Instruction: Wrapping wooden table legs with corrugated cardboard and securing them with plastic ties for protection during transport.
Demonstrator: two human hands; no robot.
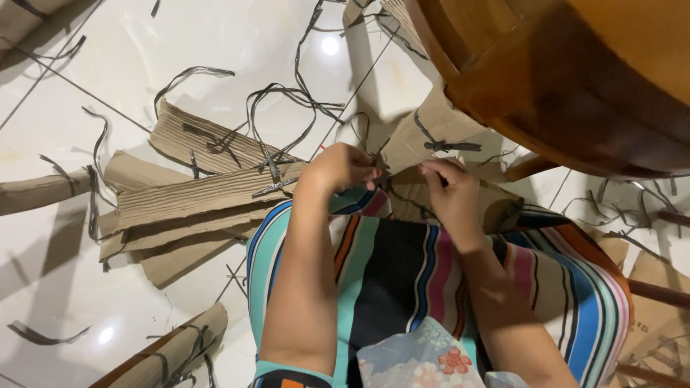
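My left hand [343,167] and my right hand [451,192] meet above my lap, both pinching a thin dark strap [384,172] that runs over a folded brown cardboard piece [431,136]. The fingers of both hands are curled closed around the strap. The striped cloth [402,266] over my knees lies under my forearms. The part of the strap between my fingertips is mostly hidden.
Flattened corrugated cardboard [194,201] lies stacked on the white tiled floor [65,108] to the left, with loose dark straps [280,97] tangled over it. A wooden stool [575,79] looms at the upper right. Rolled cardboard [180,352] sits at the lower left.
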